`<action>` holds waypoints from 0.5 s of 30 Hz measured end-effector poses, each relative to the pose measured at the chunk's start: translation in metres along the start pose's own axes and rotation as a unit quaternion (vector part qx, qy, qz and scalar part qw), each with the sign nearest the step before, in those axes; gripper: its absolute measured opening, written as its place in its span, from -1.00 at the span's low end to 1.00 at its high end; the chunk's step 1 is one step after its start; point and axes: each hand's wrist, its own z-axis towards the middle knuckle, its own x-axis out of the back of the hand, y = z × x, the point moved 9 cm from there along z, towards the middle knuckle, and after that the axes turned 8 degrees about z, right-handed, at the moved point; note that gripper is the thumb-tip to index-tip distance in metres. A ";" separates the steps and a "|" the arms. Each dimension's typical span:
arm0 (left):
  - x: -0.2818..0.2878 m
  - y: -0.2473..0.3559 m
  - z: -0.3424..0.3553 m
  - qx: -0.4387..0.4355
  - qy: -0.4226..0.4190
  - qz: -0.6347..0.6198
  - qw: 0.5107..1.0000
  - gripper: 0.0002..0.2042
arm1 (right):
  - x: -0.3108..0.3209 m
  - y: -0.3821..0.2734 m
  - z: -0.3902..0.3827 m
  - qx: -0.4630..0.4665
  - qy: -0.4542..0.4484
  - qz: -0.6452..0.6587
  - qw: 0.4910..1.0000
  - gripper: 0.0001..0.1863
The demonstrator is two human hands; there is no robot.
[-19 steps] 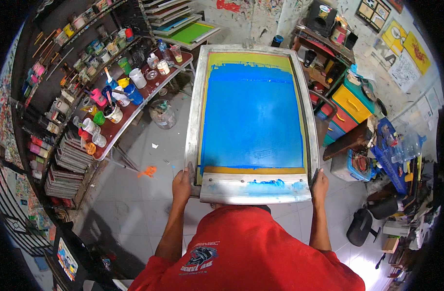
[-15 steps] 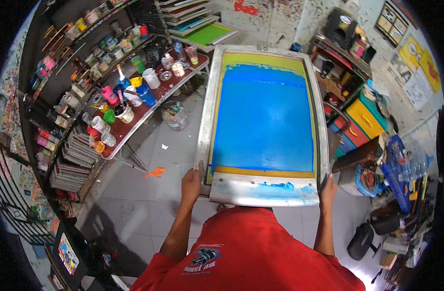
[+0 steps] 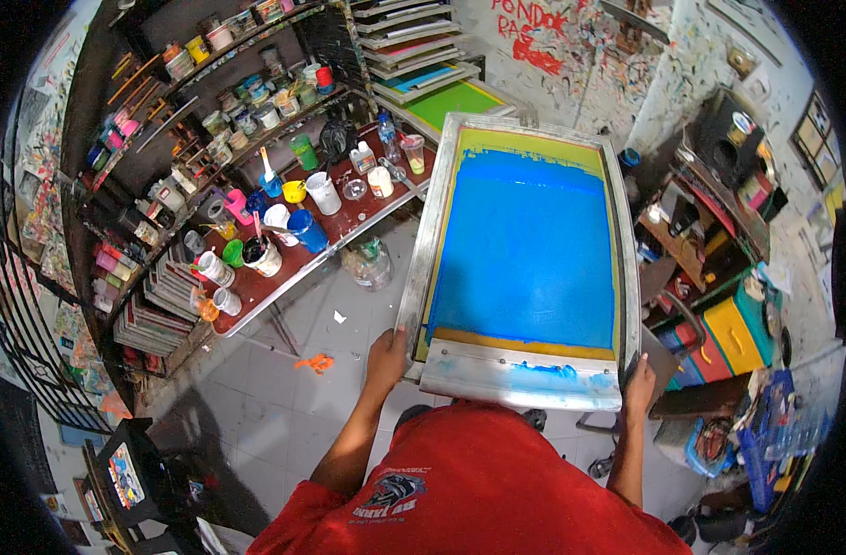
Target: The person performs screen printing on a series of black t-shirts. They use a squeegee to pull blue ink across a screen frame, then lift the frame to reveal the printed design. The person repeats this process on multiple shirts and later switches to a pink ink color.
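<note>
I hold a large screen-printing frame [image 3: 526,379] out in front of me, roughly level. Its metal rim surrounds a mesh coated bright blue [image 3: 529,254] with a yellow-green border. My left hand [image 3: 387,350] grips the near left corner of the rim. My right hand [image 3: 639,384] grips the near right corner. A long metal squeegee bar with blue ink smears lies across the near end of the frame, between my hands. My red shirt fills the bottom of the view.
A long table [image 3: 302,264] at left carries several paint cups and jars, with shelves of ink pots [image 3: 238,88] behind. A rack of stacked screens [image 3: 423,55] stands ahead. A cluttered cabinet [image 3: 710,231], coloured boxes and a stool stand at right. A plastic jug [image 3: 369,262] sits on the tiled floor.
The frame and both hands have shifted rightward in view as I moved or turned; the paint table now appears closer and larger at left. My grip on both corners is unchanged.
</note>
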 end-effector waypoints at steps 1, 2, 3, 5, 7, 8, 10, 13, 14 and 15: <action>-0.003 0.003 0.012 0.005 0.000 0.005 1.000 -0.53 | -0.007 -0.006 0.017 0.012 0.003 -0.001 1.000 -0.36; -0.006 0.007 0.025 0.001 0.005 0.005 1.000 -0.52 | -0.017 -0.008 0.035 0.025 0.007 -0.002 1.000 -0.35; -0.008 0.010 0.039 -0.002 0.009 0.004 1.000 -0.52 | -0.026 -0.014 0.051 0.037 0.011 -0.004 0.999 -0.34; -0.014 0.014 0.067 0.005 0.012 0.023 1.000 -0.51 | -0.053 -0.030 0.077 0.036 0.003 -0.006 0.999 -0.33; -0.016 0.015 0.097 0.018 0.005 0.058 0.998 -0.50 | -0.080 -0.045 0.100 0.038 -0.003 -0.009 0.999 -0.31; -0.016 0.012 0.112 0.014 0.013 0.059 0.998 -0.50 | -0.093 -0.050 0.110 0.040 -0.006 -0.011 0.999 -0.31; -0.017 0.008 0.145 0.003 0.027 0.059 0.998 -0.48 | -0.120 -0.070 0.124 0.031 -0.012 -0.008 0.999 -0.30; -0.022 0.004 0.197 0.012 0.019 0.030 0.999 -0.48 | -0.165 -0.077 0.159 0.056 -0.013 -0.023 0.998 -0.30; -0.023 0.003 0.219 0.016 0.016 0.031 0.999 -0.47 | -0.180 -0.081 0.169 0.053 -0.016 -0.035 0.998 -0.32; -0.026 -0.001 0.240 0.018 0.014 0.033 0.999 -0.47 | -0.196 -0.085 0.177 0.058 -0.012 0.008 0.998 -0.33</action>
